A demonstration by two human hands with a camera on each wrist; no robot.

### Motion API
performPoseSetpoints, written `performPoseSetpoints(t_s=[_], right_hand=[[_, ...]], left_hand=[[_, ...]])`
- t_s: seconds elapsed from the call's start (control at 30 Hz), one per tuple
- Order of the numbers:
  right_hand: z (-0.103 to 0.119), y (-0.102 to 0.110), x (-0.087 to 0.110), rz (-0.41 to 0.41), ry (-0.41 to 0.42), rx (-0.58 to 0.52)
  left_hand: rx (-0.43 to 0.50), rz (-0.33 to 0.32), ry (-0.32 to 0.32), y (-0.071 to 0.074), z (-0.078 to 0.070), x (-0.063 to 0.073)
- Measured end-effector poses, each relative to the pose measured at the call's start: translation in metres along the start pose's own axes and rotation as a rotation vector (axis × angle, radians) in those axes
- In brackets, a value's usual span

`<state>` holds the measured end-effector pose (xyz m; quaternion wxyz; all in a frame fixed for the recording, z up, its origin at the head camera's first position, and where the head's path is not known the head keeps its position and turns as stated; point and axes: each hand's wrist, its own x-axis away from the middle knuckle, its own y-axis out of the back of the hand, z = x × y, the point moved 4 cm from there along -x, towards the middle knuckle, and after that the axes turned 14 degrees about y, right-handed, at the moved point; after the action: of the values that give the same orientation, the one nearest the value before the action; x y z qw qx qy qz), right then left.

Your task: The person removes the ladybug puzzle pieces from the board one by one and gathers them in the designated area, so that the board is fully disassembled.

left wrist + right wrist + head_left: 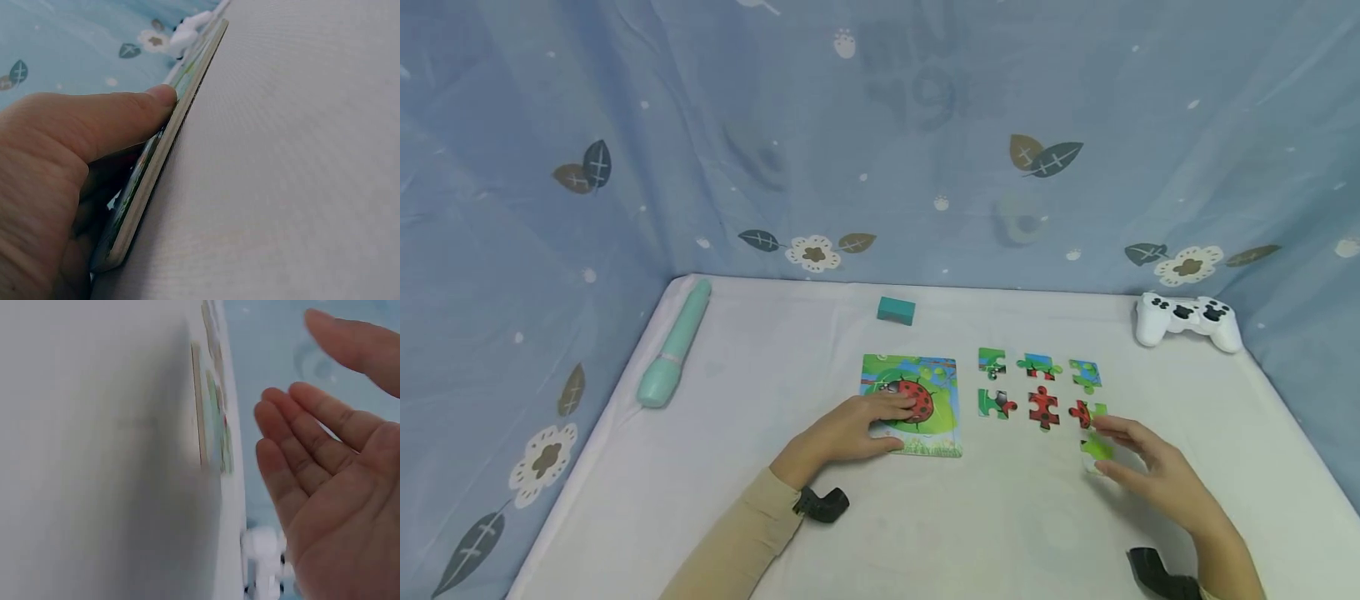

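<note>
A square ladybird puzzle board [936, 429] lies flat on the white table. My left hand [857, 427] rests on its left part, fingers stretched over the printed ladybird; the left wrist view shows the thumb on the board near its edge. To the board's right, several loose jigsaw pieces lie in rows, among them a red spotted piece [1043, 408] and a green-and-red piece [995, 404]. My right hand [1157, 471] hovers by the lowest right piece, a green one [1096, 450]. In the right wrist view its fingers are spread from the thumb, and nothing lies between them.
A teal block [896, 311] sits behind the board. At the far left lies a mint-green wand-shaped object [674, 346], and a white game controller [1187, 321] is in the back right corner. Blue patterned cloth [925, 150] hangs behind the table.
</note>
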<state>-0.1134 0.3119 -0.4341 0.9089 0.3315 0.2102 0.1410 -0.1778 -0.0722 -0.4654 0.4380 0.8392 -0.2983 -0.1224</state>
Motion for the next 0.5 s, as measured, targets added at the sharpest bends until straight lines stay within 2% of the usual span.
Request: performPoseSetpoints(t_s=[0.13, 0.23, 0.33, 0.5], right_hand=[[0.012, -0.013, -0.014, 0.052, 0.018, 0.007], [0.023, -0.026, -0.033, 0.095, 0.078, 0.011], [0.034, -0.044, -0.052, 0.143, 0.151, -0.011], [0.052, -0.077, -0.077, 0.240, 0.177, -0.035]], left_hand=[[-0.001, -0.002, -0.007, -0.001, -0.001, 0.000], [-0.001, -0.005, -0.006, 0.000, -0.001, 0.000], [0.003, -0.006, -0.003, 0.000, -0.001, 0.000], [0.008, -0.004, 0.010, -0.001, 0.000, 0.000]])
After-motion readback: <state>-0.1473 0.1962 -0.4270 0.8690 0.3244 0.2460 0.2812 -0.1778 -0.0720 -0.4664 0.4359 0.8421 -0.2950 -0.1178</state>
